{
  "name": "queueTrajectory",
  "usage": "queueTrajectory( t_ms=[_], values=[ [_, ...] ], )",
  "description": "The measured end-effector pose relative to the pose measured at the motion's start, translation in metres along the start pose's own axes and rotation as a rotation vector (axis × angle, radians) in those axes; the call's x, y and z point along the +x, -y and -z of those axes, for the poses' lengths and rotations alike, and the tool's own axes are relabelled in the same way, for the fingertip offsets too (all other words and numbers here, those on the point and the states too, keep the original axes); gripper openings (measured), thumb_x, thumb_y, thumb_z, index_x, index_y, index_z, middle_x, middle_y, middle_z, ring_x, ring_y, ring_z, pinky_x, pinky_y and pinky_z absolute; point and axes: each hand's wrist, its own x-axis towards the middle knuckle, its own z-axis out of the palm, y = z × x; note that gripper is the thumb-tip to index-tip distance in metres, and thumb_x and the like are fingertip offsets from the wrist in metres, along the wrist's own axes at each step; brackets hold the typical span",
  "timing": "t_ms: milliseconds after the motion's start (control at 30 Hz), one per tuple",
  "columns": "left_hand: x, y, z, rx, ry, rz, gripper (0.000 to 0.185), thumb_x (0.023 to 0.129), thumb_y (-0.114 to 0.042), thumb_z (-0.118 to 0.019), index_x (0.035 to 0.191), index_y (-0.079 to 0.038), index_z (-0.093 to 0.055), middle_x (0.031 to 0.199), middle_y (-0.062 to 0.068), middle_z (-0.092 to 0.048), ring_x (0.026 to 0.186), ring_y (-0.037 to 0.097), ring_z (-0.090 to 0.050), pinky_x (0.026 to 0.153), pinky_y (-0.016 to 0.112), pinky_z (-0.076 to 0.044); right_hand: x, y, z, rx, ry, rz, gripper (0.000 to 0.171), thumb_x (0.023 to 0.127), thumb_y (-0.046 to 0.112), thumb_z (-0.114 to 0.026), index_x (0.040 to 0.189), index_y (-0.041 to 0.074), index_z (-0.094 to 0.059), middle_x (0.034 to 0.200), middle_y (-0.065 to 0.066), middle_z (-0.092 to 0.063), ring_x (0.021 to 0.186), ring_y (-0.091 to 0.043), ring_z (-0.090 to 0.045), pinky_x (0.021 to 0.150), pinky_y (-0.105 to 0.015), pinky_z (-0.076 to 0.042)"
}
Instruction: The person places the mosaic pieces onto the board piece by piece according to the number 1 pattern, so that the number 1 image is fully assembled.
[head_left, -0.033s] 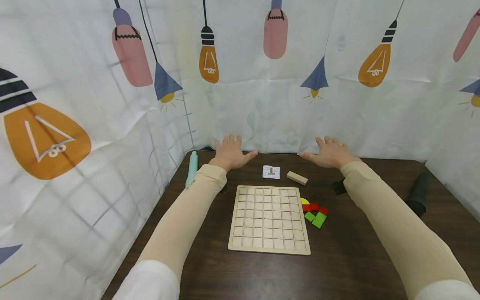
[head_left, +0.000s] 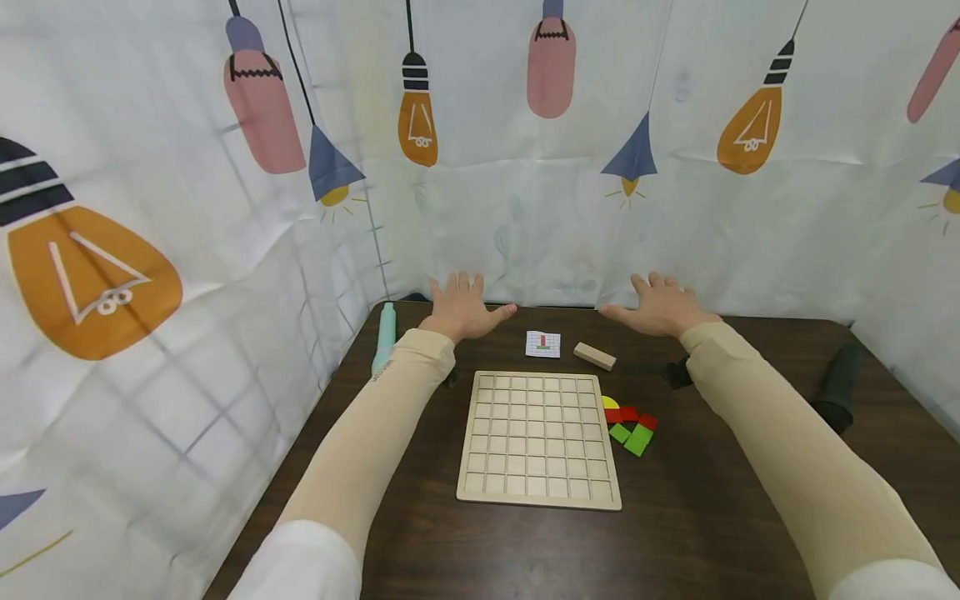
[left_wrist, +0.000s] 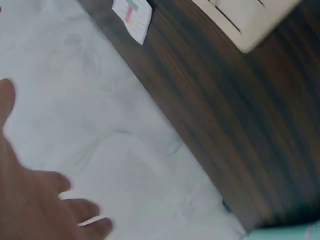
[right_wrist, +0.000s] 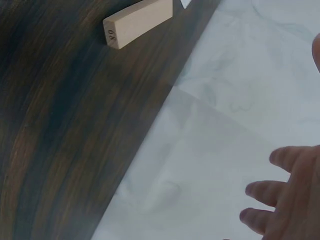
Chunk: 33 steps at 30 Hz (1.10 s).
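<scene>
My left hand [head_left: 461,304] lies flat and open at the table's far edge, fingers spread toward the curtain, and holds nothing; its fingers [left_wrist: 30,210] show against the white cloth. My right hand [head_left: 658,305] lies flat and open likewise, its fingertips [right_wrist: 280,200] near the curtain. Between the hands lie a small pattern card [head_left: 543,343] [left_wrist: 132,16] and a plain wooden block [head_left: 595,356] [right_wrist: 137,22]. A wooden grid board [head_left: 538,437] sits nearer me, its squares bare. Red, green and yellow pieces [head_left: 630,423] lie by its right edge.
A dark wooden table [head_left: 697,533] is hemmed in by a lamp-print curtain [head_left: 525,150] at the back and sides. A mint-green tube [head_left: 384,335] lies at the left edge. A black roll [head_left: 836,385] and a small black object [head_left: 677,373] lie to the right.
</scene>
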Motion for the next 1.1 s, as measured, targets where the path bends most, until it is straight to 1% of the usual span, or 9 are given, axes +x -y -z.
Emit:
queueTrajectory(
  t_ms=[133, 300, 500, 600, 667, 733, 867, 967, 1100],
  values=[
    [-0.001, -0.002, -0.004, -0.005, 0.006, 0.004, 0.097, 0.091, -0.077, -0.029, 0.158, -0.009, -0.011, 0.161, 0.023, -0.008, 0.149, 0.039, -0.006, 0.114, 0.065, -0.001, 0.002, 0.006, 0.002, -0.003, 0.01, 0.009, 0.111, 0.085, 0.082, -0.034, 0.154, -0.004, -0.018, 0.153, -0.038, -0.015, 0.136, -0.06, -0.016, 0.105, -0.075, -0.014],
    [0.0, -0.001, -0.005, 0.021, -0.055, 0.009, 0.095, 0.092, -0.075, -0.028, 0.158, -0.008, -0.012, 0.161, 0.022, -0.008, 0.149, 0.038, -0.007, 0.115, 0.064, -0.005, 0.002, 0.014, -0.003, -0.02, 0.003, 0.026, 0.11, 0.085, 0.082, -0.035, 0.155, -0.002, -0.017, 0.155, -0.036, -0.013, 0.138, -0.06, -0.013, 0.107, -0.074, -0.012],
    [-0.003, 0.0, -0.003, 0.027, -0.081, 0.009, 0.097, 0.091, -0.077, -0.027, 0.158, -0.008, -0.013, 0.161, 0.022, -0.01, 0.149, 0.038, -0.008, 0.115, 0.064, -0.004, -0.003, 0.023, -0.014, -0.031, -0.021, 0.059, 0.107, 0.086, 0.079, -0.039, 0.155, 0.0, -0.018, 0.156, -0.035, -0.012, 0.14, -0.058, -0.011, 0.109, -0.072, -0.008],
    [-0.005, -0.003, -0.009, 0.039, -0.07, -0.01, 0.098, 0.09, -0.079, -0.025, 0.158, -0.01, -0.011, 0.162, 0.021, -0.008, 0.149, 0.037, -0.006, 0.115, 0.063, -0.004, -0.009, 0.026, -0.021, -0.049, -0.021, 0.081, 0.108, 0.085, 0.08, -0.039, 0.156, 0.002, -0.017, 0.157, -0.033, -0.01, 0.141, -0.057, -0.011, 0.109, -0.072, -0.008],
    [-0.007, -0.006, -0.017, 0.043, -0.052, -0.038, 0.097, 0.09, -0.079, -0.023, 0.158, -0.011, -0.009, 0.162, 0.02, -0.005, 0.15, 0.035, -0.004, 0.116, 0.062, -0.003, -0.013, 0.028, -0.027, -0.059, -0.02, 0.095, 0.108, 0.085, 0.08, -0.04, 0.156, 0.001, -0.016, 0.157, -0.032, -0.01, 0.141, -0.056, -0.012, 0.109, -0.073, -0.009],
    [-0.012, -0.01, -0.025, 0.037, -0.032, -0.066, 0.096, 0.091, -0.078, -0.023, 0.158, -0.012, -0.008, 0.163, 0.019, -0.002, 0.15, 0.034, -0.001, 0.116, 0.061, -0.001, -0.017, 0.027, -0.034, -0.073, -0.02, 0.104, 0.107, 0.086, 0.079, -0.04, 0.156, 0.002, -0.017, 0.157, -0.032, -0.01, 0.141, -0.055, -0.012, 0.109, -0.072, -0.01],
    [-0.026, -0.014, -0.04, -0.001, -0.011, -0.112, 0.095, 0.091, -0.078, -0.026, 0.159, -0.014, -0.008, 0.163, 0.017, -0.001, 0.15, 0.034, -0.001, 0.117, 0.059, 0.0, -0.023, 0.024, -0.051, -0.042, -0.017, 0.106, 0.1, 0.09, 0.074, -0.042, 0.155, 0.001, -0.019, 0.157, -0.032, -0.012, 0.142, -0.054, -0.013, 0.11, -0.071, -0.01],
    [-0.039, -0.011, -0.051, -0.031, -0.009, -0.133, 0.095, 0.091, -0.077, -0.028, 0.158, -0.014, -0.009, 0.163, 0.016, -0.002, 0.15, 0.034, -0.004, 0.118, 0.058, -0.001, -0.03, 0.021, -0.064, 0.007, -0.025, 0.113, 0.098, 0.091, 0.072, -0.043, 0.155, 0.0, -0.021, 0.157, -0.032, -0.014, 0.141, -0.054, -0.016, 0.11, -0.07, -0.011],
    [-0.062, -0.004, -0.066, 0.017, -0.001, -0.198, 0.094, 0.091, -0.076, -0.031, 0.158, -0.012, -0.014, 0.163, 0.017, -0.007, 0.149, 0.035, -0.009, 0.118, 0.058, -0.006, -0.044, 0.019, -0.079, 0.032, -0.05, 0.138, 0.103, 0.087, 0.076, -0.045, 0.153, -0.001, -0.025, 0.156, -0.031, -0.019, 0.139, -0.054, -0.024, 0.111, -0.068, -0.017]
  ],
)
